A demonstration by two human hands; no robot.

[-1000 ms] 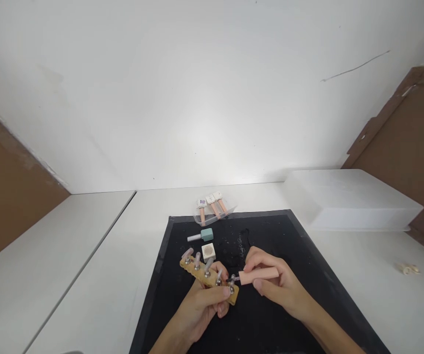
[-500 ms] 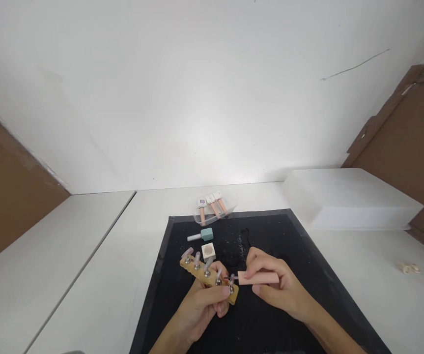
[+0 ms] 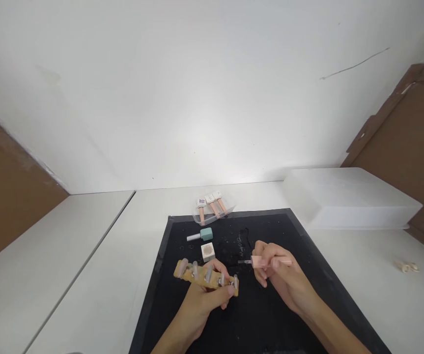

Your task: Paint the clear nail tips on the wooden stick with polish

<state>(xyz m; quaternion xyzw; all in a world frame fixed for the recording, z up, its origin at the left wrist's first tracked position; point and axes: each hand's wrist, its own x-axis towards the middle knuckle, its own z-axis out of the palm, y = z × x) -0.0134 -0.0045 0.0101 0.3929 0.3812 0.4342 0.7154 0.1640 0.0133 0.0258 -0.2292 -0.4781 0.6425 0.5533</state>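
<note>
Pink-handled brush (image 3: pixel 256 261) above the black mat (image 3: pixel 230 327), clamped in the right hand (image 3: pixel 285 278), whose fingers hide its middle; bristles indistinct. The left hand (image 3: pixel 205 304) grips the yellow holder (image 3: pixel 201 279) of nail tips (image 3: pixel 194 270), thumb covering part of it. Beyond: white block (image 3: pixel 208 251), green bottle (image 3: pixel 206 234). Brush and end tip, overlapping earlier, now stand apart.

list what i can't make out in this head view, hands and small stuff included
All in the head view:
- Middle of the pink brush handle: covered by the right hand.
- Underside of the yellow strip: faces away, near end gripped by the left hand.
- Whether the brush tip carries anything: too small.
- Print on the white-and-pink bottles: too small.
- Grey object: cut off by the bottom edge.
</note>
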